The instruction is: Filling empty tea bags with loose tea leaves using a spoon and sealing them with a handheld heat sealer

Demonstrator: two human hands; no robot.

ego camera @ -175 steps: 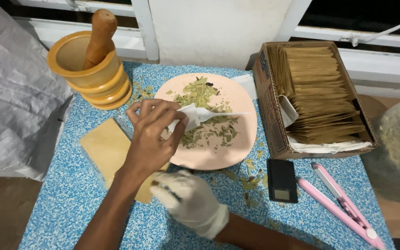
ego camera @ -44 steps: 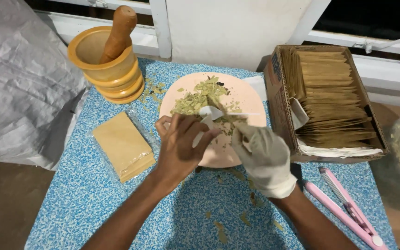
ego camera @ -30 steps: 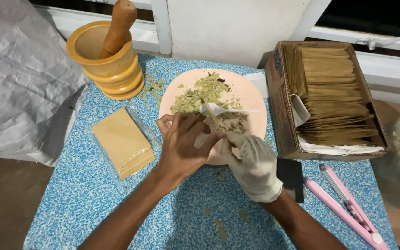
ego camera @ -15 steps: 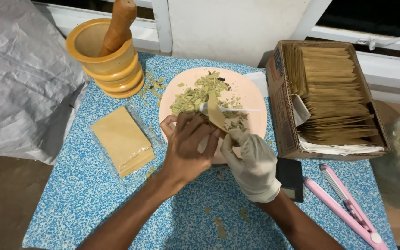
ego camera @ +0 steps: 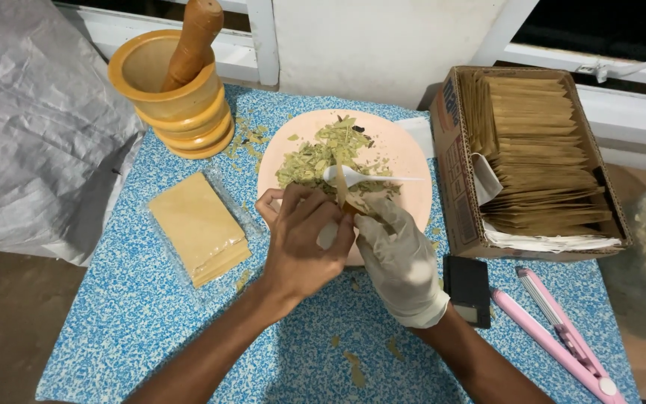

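Observation:
My bare left hand (ego camera: 302, 241) holds a small brown paper pouch (ego camera: 344, 196) upright over the near edge of a pink plate (ego camera: 405, 153). My right hand (ego camera: 398, 254), in a white glove, pinches the pouch's mouth from the right, its fingertips among dried green leaves (ego camera: 315, 153) heaped on the plate. A white plastic spoon (ego camera: 357, 176) lies on the leaves just behind the pouch, untouched by either hand.
On the blue speckled table: a stack of flat brown pouches (ego camera: 197, 224) at left, a yellow mortar with wooden pestle (ego camera: 173, 86) at back left, a cardboard box of pouches (ego camera: 540, 157) at right, a small black scale (ego camera: 466, 288), a pink sealer (ego camera: 562, 337). Leaf bits lie scattered.
My gloved right hand came up from the table's front to the plate and joined the left hand at the pouch. Both hands have stayed close together over the plate's near edge since.

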